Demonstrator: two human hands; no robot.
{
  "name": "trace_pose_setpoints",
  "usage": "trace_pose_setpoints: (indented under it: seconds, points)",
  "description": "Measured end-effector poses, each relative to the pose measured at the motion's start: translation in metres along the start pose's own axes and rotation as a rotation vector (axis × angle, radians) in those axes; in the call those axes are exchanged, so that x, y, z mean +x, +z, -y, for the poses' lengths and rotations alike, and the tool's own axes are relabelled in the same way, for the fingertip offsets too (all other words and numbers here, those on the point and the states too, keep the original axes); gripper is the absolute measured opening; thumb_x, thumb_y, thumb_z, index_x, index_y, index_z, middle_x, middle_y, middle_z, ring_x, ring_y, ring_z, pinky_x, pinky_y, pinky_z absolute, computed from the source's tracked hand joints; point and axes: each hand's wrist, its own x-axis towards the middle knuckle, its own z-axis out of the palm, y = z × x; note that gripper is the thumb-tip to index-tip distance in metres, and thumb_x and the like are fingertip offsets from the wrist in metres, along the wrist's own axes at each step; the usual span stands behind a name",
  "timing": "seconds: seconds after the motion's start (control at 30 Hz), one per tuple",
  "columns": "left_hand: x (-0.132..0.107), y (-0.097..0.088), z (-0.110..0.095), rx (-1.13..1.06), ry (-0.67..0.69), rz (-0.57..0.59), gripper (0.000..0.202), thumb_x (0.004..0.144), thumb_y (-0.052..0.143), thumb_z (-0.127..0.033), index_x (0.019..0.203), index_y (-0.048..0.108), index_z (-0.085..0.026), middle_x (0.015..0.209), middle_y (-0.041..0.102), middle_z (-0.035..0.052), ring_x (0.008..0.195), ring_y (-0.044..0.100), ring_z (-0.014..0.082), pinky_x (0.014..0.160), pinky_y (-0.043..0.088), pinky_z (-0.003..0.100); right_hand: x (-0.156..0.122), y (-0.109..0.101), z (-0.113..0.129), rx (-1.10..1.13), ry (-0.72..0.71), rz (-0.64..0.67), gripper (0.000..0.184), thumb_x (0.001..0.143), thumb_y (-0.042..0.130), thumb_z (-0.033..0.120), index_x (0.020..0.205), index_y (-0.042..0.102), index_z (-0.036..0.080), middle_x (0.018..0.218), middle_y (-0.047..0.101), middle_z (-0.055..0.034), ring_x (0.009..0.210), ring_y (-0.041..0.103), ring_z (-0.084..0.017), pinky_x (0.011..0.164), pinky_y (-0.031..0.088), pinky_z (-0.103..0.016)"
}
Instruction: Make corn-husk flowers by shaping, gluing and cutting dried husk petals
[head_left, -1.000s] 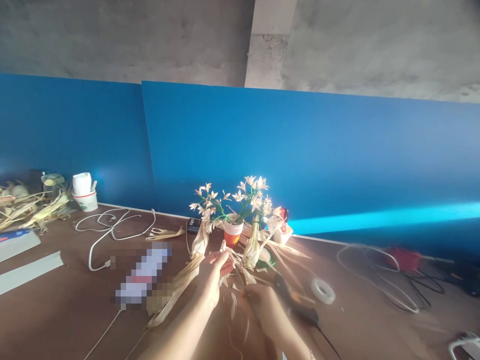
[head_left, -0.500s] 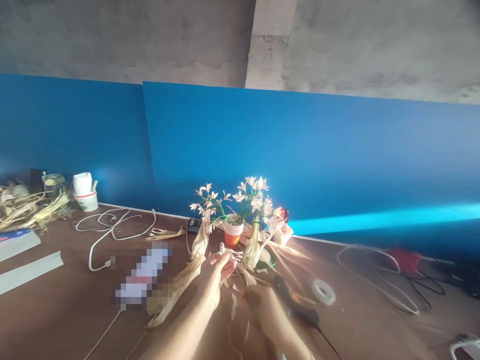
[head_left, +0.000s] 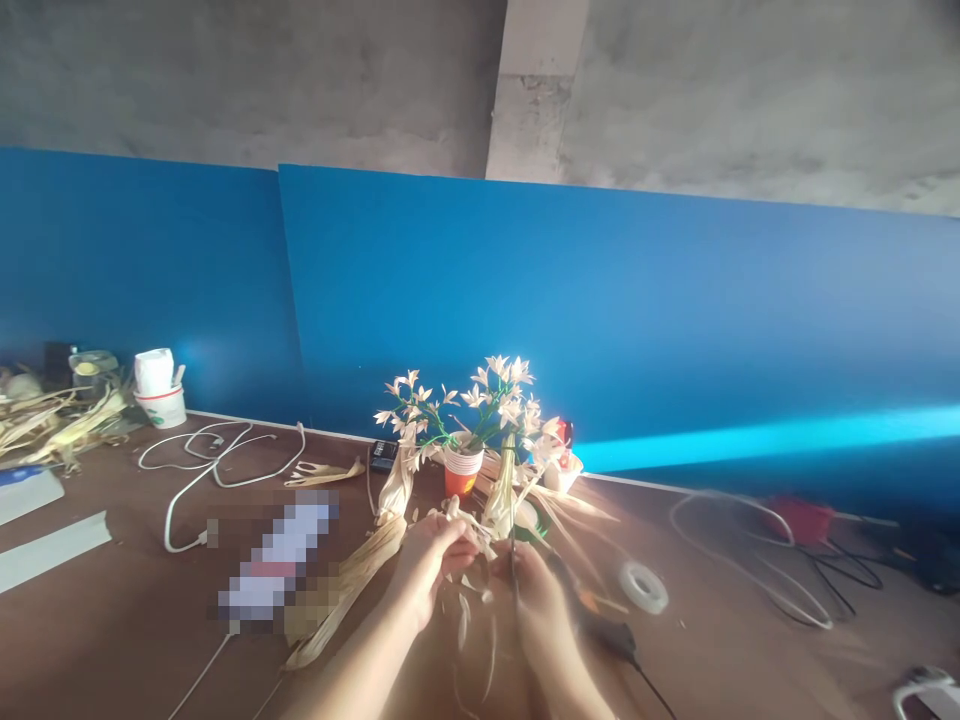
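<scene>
Pale husk [head_left: 478, 527] was in front of the cup [head_left: 460, 478], pinched by fingers of the left hand [head_left: 435, 550]. To the cup's right front, the right hand [head_left: 534, 580] had fingers around a thin tool [head_left: 514, 528].

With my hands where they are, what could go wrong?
The right hand holds a thin dark tool near the left hand, which pinches pale husk; a slip might poke the fingers. The orange cup of flowers stands just beyond, so a bump could tip it.
</scene>
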Motion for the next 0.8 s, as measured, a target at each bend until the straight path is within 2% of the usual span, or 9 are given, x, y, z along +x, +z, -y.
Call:
trace_pose_setpoints:
  seconds: [0.13,0.23,0.33,0.43,0.6,0.7,0.8]
  points:
    - [-0.005,0.006,0.011,0.123,-0.015,0.042,0.033,0.063,0.081,-0.036,0.062,0.052,-0.019,0.061,0.074,0.0033,0.058,0.07,0.0166,0.056,0.054,0.024,-0.003,0.004,0.006,0.017,0.016,-0.135,0.035,0.057,0.082,0.037,0.085,0.068,0.02,0.074,0.071,-0.0037,0.071,0.063,-0.022,0.065,0.051,-0.029]
    - [-0.006,0.007,0.013,0.159,0.004,0.082,0.032,0.064,0.079,-0.037,0.063,0.051,-0.02,0.061,0.074,0.0024,0.058,0.07,0.0183,0.058,0.055,0.028,-0.006,0.007,0.014,0.046,0.05,-0.164,0.036,0.053,0.084,0.037,0.08,0.067,0.02,0.074,0.071,-0.0032,0.069,0.063,-0.021,0.068,0.051,-0.03]
    - [-0.008,0.007,0.013,0.173,0.002,0.12,0.028,0.066,0.077,-0.034,0.063,0.053,-0.021,0.061,0.073,0.0007,0.058,0.07,0.0175,0.059,0.056,0.028,-0.006,0.007,0.017,0.067,0.117,-0.185,0.038,0.048,0.086,0.036,0.077,0.066,0.02,0.068,0.07,-0.0023,0.063,0.062,-0.02,0.063,0.05,-0.029]
    - [-0.009,0.008,0.01,0.187,0.01,0.125,0.026,0.065,0.076,-0.033,0.061,0.054,-0.02,0.06,0.071,-0.0005,0.056,0.068,0.0164,0.058,0.056,0.028,-0.004,0.005,0.013,0.114,0.195,-0.141,0.041,0.046,0.085,0.038,0.077,0.066,0.019,0.06,0.066,-0.0005,0.057,0.06,-0.019,0.057,0.048,-0.027]
    - [-0.005,0.001,-0.001,0.205,0.111,-0.014,0.028,0.064,0.079,-0.035,0.063,0.056,-0.019,0.067,0.073,0.0014,0.057,0.069,0.015,0.052,0.054,0.023,0.0,-0.001,-0.002,0.096,0.25,-0.104,0.037,0.052,0.078,0.036,0.081,0.064,0.018,0.053,0.06,0.0027,0.048,0.054,-0.015,0.048,0.041,-0.025]
    - [0.001,-0.006,-0.008,0.262,0.17,-0.073,0.026,0.065,0.078,-0.035,0.067,0.059,-0.018,0.064,0.071,0.0003,0.052,0.066,0.0124,0.047,0.05,0.02,0.001,-0.003,-0.011,0.007,0.157,-0.05,0.027,0.061,0.07,0.031,0.084,0.064,0.018,0.055,0.058,0.0034,0.05,0.052,-0.015,0.05,0.04,-0.025]
    - [0.006,-0.011,-0.012,0.349,0.222,-0.126,0.023,0.064,0.077,-0.034,0.07,0.062,-0.017,0.061,0.069,-0.0008,0.046,0.061,0.0103,0.038,0.041,0.016,-0.001,-0.003,-0.02,-0.115,0.048,0.057,0.022,0.067,0.062,0.026,0.086,0.066,0.017,0.059,0.059,0.0023,0.055,0.052,-0.015,0.052,0.039,-0.024]
